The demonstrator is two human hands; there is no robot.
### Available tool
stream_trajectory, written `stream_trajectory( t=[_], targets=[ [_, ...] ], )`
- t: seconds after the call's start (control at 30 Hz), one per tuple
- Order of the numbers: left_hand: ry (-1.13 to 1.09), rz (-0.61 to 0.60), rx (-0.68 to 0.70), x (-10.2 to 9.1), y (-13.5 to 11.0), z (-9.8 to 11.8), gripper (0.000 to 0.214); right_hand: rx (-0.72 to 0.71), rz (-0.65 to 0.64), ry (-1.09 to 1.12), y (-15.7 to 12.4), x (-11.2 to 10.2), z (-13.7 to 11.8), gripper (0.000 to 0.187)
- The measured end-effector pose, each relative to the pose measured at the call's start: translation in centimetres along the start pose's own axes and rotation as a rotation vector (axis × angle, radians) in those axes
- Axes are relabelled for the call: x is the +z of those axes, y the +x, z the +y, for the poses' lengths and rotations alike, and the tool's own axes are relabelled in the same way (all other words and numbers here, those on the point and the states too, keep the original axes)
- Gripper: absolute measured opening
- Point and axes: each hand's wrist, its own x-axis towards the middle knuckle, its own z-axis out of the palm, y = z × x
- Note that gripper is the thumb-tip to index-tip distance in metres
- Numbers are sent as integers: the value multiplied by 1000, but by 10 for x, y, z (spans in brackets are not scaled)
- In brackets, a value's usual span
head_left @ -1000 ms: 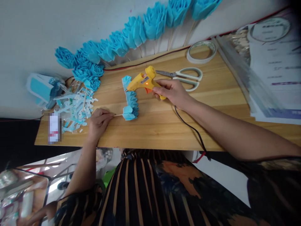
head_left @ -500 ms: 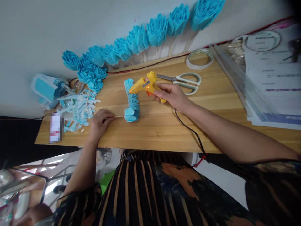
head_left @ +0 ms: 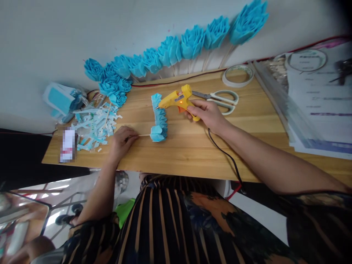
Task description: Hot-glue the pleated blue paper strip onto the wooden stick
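Note:
My right hand [head_left: 207, 113] is closed around the grip of a yellow hot glue gun [head_left: 176, 99], whose small light glows orange. The gun's nozzle is at a blue pleated strip [head_left: 160, 115] lying on the wooden table. At the near end of that strip sits a partly rolled blue flower [head_left: 157, 134]. My left hand [head_left: 123, 141] pinches the thin wooden stick [head_left: 144, 135] that runs into this flower. Just beyond the gun lie scissors [head_left: 224, 101] with pale handles.
Finished blue flowers [head_left: 170, 51] on sticks lean along the wall. Left of centre is a heap of blue and white scraps [head_left: 97, 123], near a blue-and-white packet [head_left: 62, 101]. A tape roll [head_left: 238, 76] and papers [head_left: 319, 102] lie to the right. The gun's cord [head_left: 225, 154] drops over the table edge.
The camera view has shifted slightly, so everything sits a little further right. Both hands keep their holds, and the nozzle stays at the strip's upper part.

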Motion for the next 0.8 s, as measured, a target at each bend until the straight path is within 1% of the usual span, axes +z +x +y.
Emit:
stream_trajectory(
  t=[0.17, 0.27, 0.33, 0.4, 0.47, 0.53, 0.6, 0.63, 0.7, 0.77, 0.8],
  targets=[
    [42, 22, 55, 1, 0, -2, 21, 23, 57, 3, 2, 3, 1, 32],
    [71, 30, 60, 3, -1, -5, 22, -11, 100, -69, 4, 3, -9, 29],
    [62, 44, 91, 4, 0, -6, 21, -53, 122, -184, 2, -5, -23, 29],
    [47, 64, 127, 5, 0, -7, 20, -109, 169, -338, -7, -23, -41, 29],
    [52, 69, 148, 6, 0, -7, 21, -182, 273, -497, -27, -51, -57, 32],
    [74, 69, 156, 7, -1, -7, 22, -212, 398, -679, -56, -83, -66, 34],
    [89, 73, 163, 7, -2, -7, 24, -201, 491, -866, -89, -110, -65, 35],
    [92, 76, 169, 8, -2, -7, 24, -182, 511, -956, -105, -120, -61, 37],
    [96, 76, 182, 8, -3, -8, 23, -153, 512, -1135, -132, -130, -50, 41],
    [106, 77, 191, 8, -3, -8, 24, -128, 469, -1281, -147, -127, -37, 42],
    [112, 76, 195, 8, -3, -9, 24, -113, 446, -1319, -151, -124, -31, 42]
  ],
)
